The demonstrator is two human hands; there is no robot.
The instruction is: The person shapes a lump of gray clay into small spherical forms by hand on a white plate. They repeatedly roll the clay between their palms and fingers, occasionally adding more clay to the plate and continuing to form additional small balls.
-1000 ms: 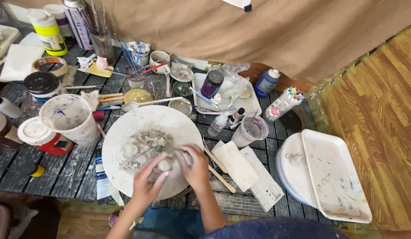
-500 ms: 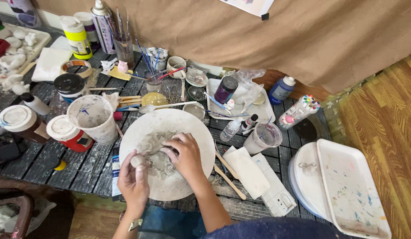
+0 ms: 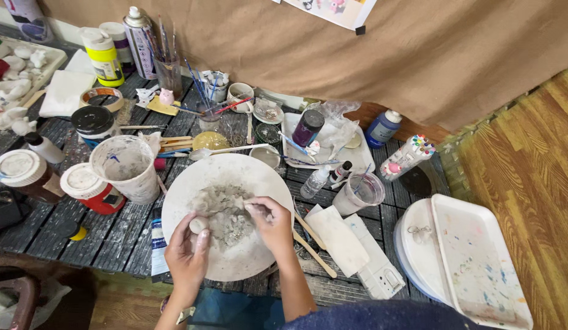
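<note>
A round white board (image 3: 192, 183) lies on the dark slatted table, with a smear of grey clay (image 3: 219, 211) at its middle. My left hand (image 3: 187, 256) rests on the board's near left edge and holds a small pale clay ball (image 3: 198, 225) between thumb and fingers. My right hand (image 3: 270, 221) lies on the board's right side, fingertips pinching at the grey clay; what it grips, if anything, is hidden under the fingers.
A white bucket (image 3: 125, 168) and lidded jars (image 3: 88, 188) stand left of the board. Brushes in cups (image 3: 207, 107), spray cans (image 3: 140, 40) and paint bottles (image 3: 381, 128) crowd the back. Wooden sticks (image 3: 314, 250) and a white tray (image 3: 473, 263) lie to the right.
My left hand has drawn back to the board's near left edge with the clay ball. My right hand stays on the clay. The camera view has shifted left.
</note>
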